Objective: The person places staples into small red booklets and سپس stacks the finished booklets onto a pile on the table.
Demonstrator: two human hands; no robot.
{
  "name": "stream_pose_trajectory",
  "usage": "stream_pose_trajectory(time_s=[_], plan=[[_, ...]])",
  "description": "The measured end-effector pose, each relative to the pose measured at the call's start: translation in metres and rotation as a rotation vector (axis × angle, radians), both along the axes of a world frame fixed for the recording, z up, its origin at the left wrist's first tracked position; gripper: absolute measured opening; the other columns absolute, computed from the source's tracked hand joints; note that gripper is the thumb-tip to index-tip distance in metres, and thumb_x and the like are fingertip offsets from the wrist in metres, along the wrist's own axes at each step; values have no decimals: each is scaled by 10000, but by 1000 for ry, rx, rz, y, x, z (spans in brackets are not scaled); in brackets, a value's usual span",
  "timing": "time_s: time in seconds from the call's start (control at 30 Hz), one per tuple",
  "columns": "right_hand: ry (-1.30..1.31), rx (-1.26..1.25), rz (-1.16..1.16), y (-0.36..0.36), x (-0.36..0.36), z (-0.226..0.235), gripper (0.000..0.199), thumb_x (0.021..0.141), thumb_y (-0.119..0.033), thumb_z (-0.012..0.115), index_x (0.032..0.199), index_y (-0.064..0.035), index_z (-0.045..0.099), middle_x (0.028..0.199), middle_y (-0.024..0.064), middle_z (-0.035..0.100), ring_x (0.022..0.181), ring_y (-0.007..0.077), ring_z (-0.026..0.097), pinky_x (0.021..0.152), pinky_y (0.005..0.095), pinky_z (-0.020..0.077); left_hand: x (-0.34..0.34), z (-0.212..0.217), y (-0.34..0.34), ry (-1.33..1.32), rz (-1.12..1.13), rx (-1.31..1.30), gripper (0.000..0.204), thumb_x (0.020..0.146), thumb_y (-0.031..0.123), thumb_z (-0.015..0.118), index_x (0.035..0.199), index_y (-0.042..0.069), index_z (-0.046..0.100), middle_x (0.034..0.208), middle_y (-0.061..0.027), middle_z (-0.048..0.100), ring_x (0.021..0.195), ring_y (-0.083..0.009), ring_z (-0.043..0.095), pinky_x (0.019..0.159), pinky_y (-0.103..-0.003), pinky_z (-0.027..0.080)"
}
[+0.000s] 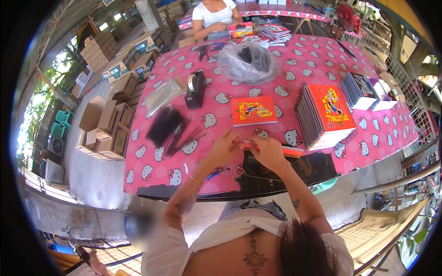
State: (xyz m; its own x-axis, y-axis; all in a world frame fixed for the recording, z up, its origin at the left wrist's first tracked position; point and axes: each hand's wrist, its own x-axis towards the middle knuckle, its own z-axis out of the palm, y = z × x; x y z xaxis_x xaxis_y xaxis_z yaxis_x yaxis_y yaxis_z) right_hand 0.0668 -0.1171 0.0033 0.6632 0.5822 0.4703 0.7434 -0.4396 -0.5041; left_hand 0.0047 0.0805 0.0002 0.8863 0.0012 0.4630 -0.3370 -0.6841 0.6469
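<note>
At the table's near edge, an orange notebook (pixel 292 151) is held up, its edge with a row of binding holes or coil between my hands. My left hand (pixel 223 149) pinches its left end, fingers closed. My right hand (pixel 266 152) is closed over its edge, hiding much of it. Whether a thin coil is in my fingers is too small to tell. Just beyond lies a flat orange notebook (pixel 254 112). To the left is a pile of black binding coils (pixel 167 127). Blue-handled pliers (pixel 216 173) lie near my left forearm.
A stack of spiral-bound orange notebooks (pixel 328 110) stands right, with darker notebook stacks (pixel 361 91) beyond. A black tape dispenser (pixel 195 89), clear plastic sleeves (pixel 163 95) and a plastic bag of black coils (pixel 248 63) lie farther off. Across the table stands another person (pixel 215 18).
</note>
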Motion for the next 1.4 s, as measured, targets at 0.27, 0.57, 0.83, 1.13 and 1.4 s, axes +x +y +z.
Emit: stream_pose_trajectory(time_s=[0.27, 0.57, 0.83, 1.13, 1.4], plan=[[89, 31, -13, 2, 3, 6, 192, 871, -271, 721, 1030, -166, 746, 821, 96, 732, 712, 333, 705, 639, 460, 562, 13, 5, 20, 313, -233, -46, 211, 997, 149, 656, 1161, 21, 625, 898, -97, 721, 737, -231, 665, 654, -348, 527], [84, 23, -40, 6, 0, 8, 177, 875, -278, 740, 1007, -160, 758, 869, 73, 735, 749, 323, 709, 630, 444, 557, 17, 11, 32, 373, -216, -188, 188, 1000, 141, 666, 1123, 8, 620, 881, -56, 717, 780, -93, 650, 687, -278, 538], [-108, -111, -68, -28, -13, 14, 284, 894, -257, 708, 1170, -188, 702, 1093, 41, 714, 935, 272, 710, 857, 437, 507, 14, 7, 22, 75, -304, 230, 199, 955, 143, 700, 1112, 29, 657, 894, -99, 697, 787, -259, 696, 680, -363, 544], [-86, -132, -97, -44, -5, 7, 200, 908, -181, 674, 1101, -157, 718, 874, 45, 666, 817, 291, 695, 786, 433, 520, 25, 5, 19, 123, -240, 298, 228, 928, 177, 726, 1121, 67, 671, 943, -130, 651, 827, -335, 677, 681, -421, 535], [-11, -93, -76, -44, 7, 4, 139, 898, -165, 679, 1017, -138, 745, 847, 64, 675, 752, 312, 697, 666, 436, 563, 35, 8, 9, 170, -241, 335, 323, 927, 285, 687, 1152, 60, 633, 1151, -139, 624, 1128, -359, 605, 874, -524, 463]])
